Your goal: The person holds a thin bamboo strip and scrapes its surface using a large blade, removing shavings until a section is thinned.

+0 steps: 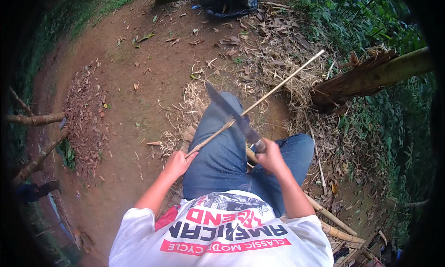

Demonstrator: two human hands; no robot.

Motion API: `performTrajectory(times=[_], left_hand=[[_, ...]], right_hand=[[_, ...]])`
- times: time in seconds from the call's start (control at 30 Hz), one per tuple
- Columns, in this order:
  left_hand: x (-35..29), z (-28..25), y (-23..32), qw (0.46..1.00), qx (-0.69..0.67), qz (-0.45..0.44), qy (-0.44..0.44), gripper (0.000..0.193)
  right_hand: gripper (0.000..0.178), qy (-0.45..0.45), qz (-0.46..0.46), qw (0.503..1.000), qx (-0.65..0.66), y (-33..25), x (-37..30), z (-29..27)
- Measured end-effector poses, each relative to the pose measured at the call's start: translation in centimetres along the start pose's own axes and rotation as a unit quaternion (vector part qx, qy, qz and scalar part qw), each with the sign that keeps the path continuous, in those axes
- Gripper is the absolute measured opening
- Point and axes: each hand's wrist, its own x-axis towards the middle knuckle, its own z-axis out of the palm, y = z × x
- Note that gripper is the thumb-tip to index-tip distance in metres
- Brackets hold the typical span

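A long, thin strip of bamboo point(282, 84) slants across my left thigh toward the far right. My left hand point(179, 163) is closed around its near end. In my right hand point(271, 155) is a machete point(234, 115), gripped by its handle. Its dark, broad blade points to the far left and crosses over the strip above my knee. Where the two cross, the strip looks rough and frayed. The fingertips of both hands are partly hidden.
Pale curled shavings point(192, 107) lie around my legs. A thick trunk point(371, 77) leans in from the right. Bamboo poles point(331, 218) lie beside me at the lower right. A black plastic bag point(229, 2) sits at the far edge, and branches point(37, 120) stick in from the left.
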Motion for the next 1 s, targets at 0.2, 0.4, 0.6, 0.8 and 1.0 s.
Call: performTrajectory(times=[0.2, 0.4, 0.6, 0.8, 1.0], left_hand=[[0.2, 0.1, -0.4, 1.000, 0.002, -0.008, -0.018, 0.061], [0.6, 0.5, 0.0, 1.000, 0.012, -0.005, 0.007, 0.067], [0.2, 0.1, -0.1, 0.999, 0.018, -0.033, 0.000, 0.071], [0.1, 0.4, 0.7, 0.999, 0.008, -0.030, 0.012, 0.071], [0.5, 0.1, 0.8, 0.999, 0.021, -0.032, -0.006, 0.061]], right_hand=[[0.027, -0.186, 0.142, 0.948, 0.217, -0.5, 0.7, -2.2], [0.022, 0.085, 0.036, 0.993, 0.078, 2.2, 1.8, -0.3], [0.029, -0.092, 0.032, 0.987, 0.130, 1.9, 0.7, 1.7], [0.025, -0.097, 0.138, 0.953, 0.251, 0.7, 1.3, -1.7], [0.034, 0.019, -0.015, 0.999, 0.023, 2.7, 0.5, 2.2]])
